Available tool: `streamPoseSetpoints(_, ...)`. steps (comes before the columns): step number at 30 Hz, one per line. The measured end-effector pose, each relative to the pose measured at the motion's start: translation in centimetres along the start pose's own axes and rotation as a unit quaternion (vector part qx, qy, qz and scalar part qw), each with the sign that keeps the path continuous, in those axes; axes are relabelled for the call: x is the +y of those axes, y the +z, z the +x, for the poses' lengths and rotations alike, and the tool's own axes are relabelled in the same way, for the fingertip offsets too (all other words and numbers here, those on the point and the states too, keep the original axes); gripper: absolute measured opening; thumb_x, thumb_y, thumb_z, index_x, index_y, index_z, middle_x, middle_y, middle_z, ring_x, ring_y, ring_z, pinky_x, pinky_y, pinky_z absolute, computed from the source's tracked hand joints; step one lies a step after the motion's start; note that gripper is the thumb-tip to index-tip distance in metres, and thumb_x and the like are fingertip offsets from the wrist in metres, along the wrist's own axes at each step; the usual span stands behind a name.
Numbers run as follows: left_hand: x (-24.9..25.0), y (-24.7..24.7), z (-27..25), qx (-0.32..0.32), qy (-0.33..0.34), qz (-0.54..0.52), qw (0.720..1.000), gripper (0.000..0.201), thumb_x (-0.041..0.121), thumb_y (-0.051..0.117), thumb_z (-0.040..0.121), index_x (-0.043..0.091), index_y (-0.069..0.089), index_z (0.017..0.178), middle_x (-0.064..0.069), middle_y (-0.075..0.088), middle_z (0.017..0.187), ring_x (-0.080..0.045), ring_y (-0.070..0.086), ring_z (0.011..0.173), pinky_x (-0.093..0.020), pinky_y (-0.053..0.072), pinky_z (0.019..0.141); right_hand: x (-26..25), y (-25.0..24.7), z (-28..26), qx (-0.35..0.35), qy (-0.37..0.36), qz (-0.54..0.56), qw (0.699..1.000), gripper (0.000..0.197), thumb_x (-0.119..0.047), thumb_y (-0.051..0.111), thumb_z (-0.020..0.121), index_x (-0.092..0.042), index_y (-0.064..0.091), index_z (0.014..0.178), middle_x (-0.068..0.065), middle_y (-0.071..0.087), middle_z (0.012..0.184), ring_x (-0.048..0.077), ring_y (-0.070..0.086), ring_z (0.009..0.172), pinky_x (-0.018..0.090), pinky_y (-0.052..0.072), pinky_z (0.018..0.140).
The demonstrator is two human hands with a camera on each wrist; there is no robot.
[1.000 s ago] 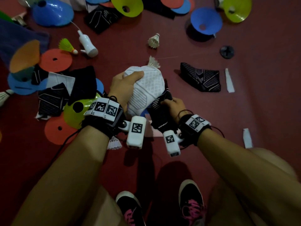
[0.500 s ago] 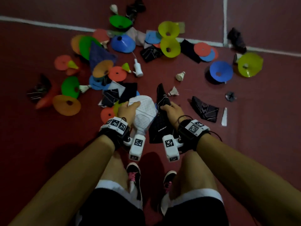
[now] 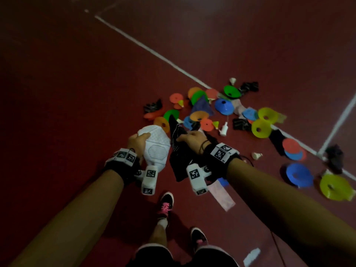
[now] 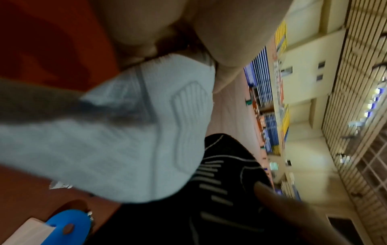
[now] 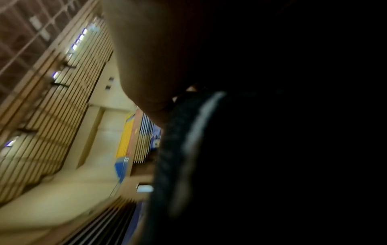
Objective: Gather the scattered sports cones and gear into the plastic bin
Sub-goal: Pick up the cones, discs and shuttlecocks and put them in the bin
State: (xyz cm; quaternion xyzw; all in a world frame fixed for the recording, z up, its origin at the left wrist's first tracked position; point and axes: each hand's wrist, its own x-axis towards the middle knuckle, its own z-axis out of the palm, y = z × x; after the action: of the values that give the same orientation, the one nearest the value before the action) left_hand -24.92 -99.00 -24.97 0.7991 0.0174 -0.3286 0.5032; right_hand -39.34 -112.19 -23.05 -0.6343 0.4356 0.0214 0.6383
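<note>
Main risk, my read: soft gear slipping out mid-carry. The left hand [image 3: 139,142] grasps a white sock [image 3: 156,146] only near its upper end, thumb over the top, and the rest hangs down past the wrist; the right hand [image 3: 193,139] is clenched round a bundle of black socks [image 3: 180,151] that droops below the wrist too, so a loose grip or a quick swing could drop one back onto the floor [image 3: 67,112]. Something pale and flat with a blue edge [image 3: 221,191] shows under the right wrist; can't tell if it is held or lying on the floor, and if it is only tucked in it would likely fall first. Second risk: the plastic bin is not in any view, so the person has to turn and find it with both hands full, feet near the clutter, and could step on a cone or shuttlecock. Most of the gear is not yet gathered: cones [image 3: 223,106] in blue, yellow, green and orange, more black socks and shuttlecocks [image 3: 257,156] lie scattered at centre right of the head view, along the white court line [image 3: 154,53]. Pose: both forearms reach forward from the lower edge, hands side by side at frame centre, well above the floor, knuckles up, the two loads almost touching. Left wrist view confirms the white sock against the palm with a black sock [image 4: 220,174] just beside it; right wrist view is mostly dark, only fabric close to the lens.
</note>
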Motion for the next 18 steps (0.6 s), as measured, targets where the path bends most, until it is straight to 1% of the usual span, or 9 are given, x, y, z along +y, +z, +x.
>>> streamPoseSetpoints(3,-2.2,-6.4,-4.7,0.067,-0.028,-0.029,0.997,0.050,0.030,0.060,0.091,0.004,0.053,0.134,-0.019,0.060,0.126,-0.037,0.059,0.111,-0.050,0.049,0.097,-2.2,5.8,-3.6,-0.068,-0.024,-0.034,0.997,0.021,-0.027,0.067,0.083,-0.009,0.064,0.072,0.009,0.065,0.073,0.023,0.061,0.066,0.028,0.046,0.059)
streamPoseSetpoints(5,-4.7,-11.4,-8.3,0.121,-0.045,-0.060,0.990,0.056,0.038,0.060,0.089,0.006,0.052,0.135,-0.017,0.059,0.126,-0.037,0.059,0.112,-0.051,0.049,0.096,-3.7,10.4,-6.5,-0.129,-0.048,-0.077,0.988,0.024,-0.023,0.063,0.088,-0.015,0.058,0.066,0.002,0.060,0.069,0.019,0.057,0.066,0.022,0.041,0.055)
streamPoseSetpoints(7,-7.5,-16.6,-11.3,0.150,-0.063,-0.110,0.981,0.063,0.041,0.067,0.076,0.006,0.057,0.127,-0.018,0.064,0.118,-0.038,0.063,0.104,-0.054,0.051,0.092,-4.4,15.5,-9.5,-0.183,-0.075,-0.108,0.974,0.019,-0.020,0.060,0.092,-0.018,0.059,0.073,0.004,0.061,0.083,0.020,0.057,0.079,0.018,0.039,0.059)
streamPoseSetpoints(9,-10.5,-22.2,-13.7,0.178,-0.098,-0.159,0.966,0.071,0.037,0.072,0.058,0.004,0.061,0.120,-0.022,0.067,0.110,-0.041,0.065,0.099,-0.056,0.052,0.090,-4.7,21.7,-13.0,-0.250,-0.113,-0.132,0.953,0.014,-0.016,0.057,0.094,-0.007,0.068,0.097,0.015,0.065,0.106,0.028,0.062,0.096,0.023,0.044,0.069)
streamPoseSetpoints(10,-11.8,-24.7,-14.7,0.183,-0.124,-0.173,0.960,0.071,0.034,0.070,0.058,0.004,0.060,0.122,-0.023,0.065,0.116,-0.042,0.063,0.105,-0.054,0.051,0.093,-4.6,24.5,-14.9,-0.277,-0.141,-0.165,0.936,0.018,-0.013,0.056,0.095,-0.002,0.068,0.102,0.017,0.066,0.109,0.031,0.062,0.100,0.029,0.045,0.077)
streamPoseSetpoints(11,-12.9,-27.1,-15.7,0.186,-0.157,-0.176,0.954,0.069,0.030,0.068,0.069,0.003,0.053,0.130,-0.024,0.058,0.127,-0.042,0.057,0.115,-0.051,0.047,0.099,-4.3,27.2,-16.5,-0.289,-0.150,-0.183,0.928,0.016,-0.010,0.057,0.094,-0.002,0.069,0.098,0.016,0.068,0.102,0.031,0.063,0.096,0.035,0.047,0.084)
streamPoseSetpoints(13,-15.6,-32.0,-18.0,0.222,-0.165,-0.175,0.945,0.065,0.020,0.064,0.088,0.002,0.034,0.143,-0.022,0.047,0.138,-0.040,0.048,0.124,-0.049,0.041,0.105,-3.8,32.4,-19.0,-0.303,-0.142,-0.225,0.915,0.008,-0.010,0.061,0.089,-0.009,0.068,0.085,0.011,0.067,0.086,0.028,0.065,0.082,0.040,0.054,0.081)
streamPoseSetpoints(16,-21.9,-40.1,-24.8,0.349,-0.089,-0.128,0.924,0.061,0.016,0.070,0.081,0.007,0.040,0.134,-0.013,0.055,0.118,-0.030,0.057,0.103,-0.039,0.049,0.083,-2.6,42.3,-24.4,-0.354,-0.148,-0.298,0.874,0.014,-0.010,0.060,0.091,-0.008,0.066,0.104,0.007,0.064,0.093,0.021,0.061,0.074,0.029,0.055,0.063)
streamPoseSetpoints(18,-28.1,-46.3,-30.5,0.403,-0.097,-0.101,0.905,0.048,0.021,0.073,0.080,0.008,0.050,0.120,-0.008,0.059,0.105,-0.026,0.059,0.094,-0.031,0.044,0.069,-1.3,49.9,-29.7,-0.402,-0.131,-0.313,0.850,0.026,-0.008,0.056,0.095,-0.003,0.060,0.120,0.009,0.060,0.105,0.019,0.059,0.075,0.021,0.052,0.054)
